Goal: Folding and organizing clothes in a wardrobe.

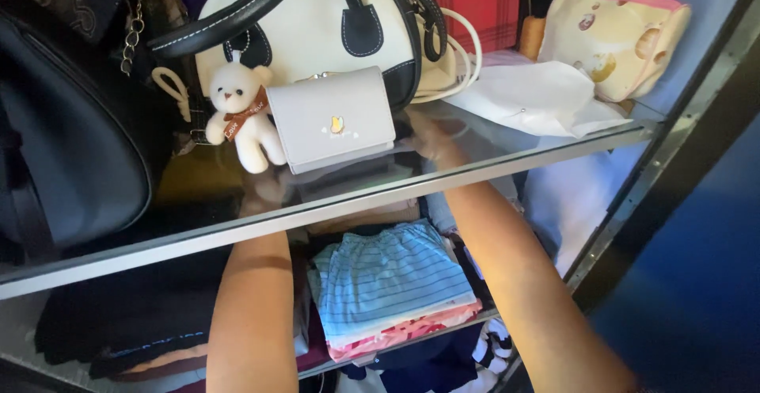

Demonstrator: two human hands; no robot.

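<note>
Glass shelf (pixel 554 151) in a wardrobe, both arms reaching beneath it.

Seen through the glass, the right hand (pixel 434 136) and left hand (pixel 261 195) lie under the shelf, above the folded striped clothes (pixel 392 278); whether they grip anything cannot be told. Above the glass stands a grey wallet (pixel 332 117), its long axis sideways, nearer the left hand, teddy charm (pixel 237 112) beside it.
</note>
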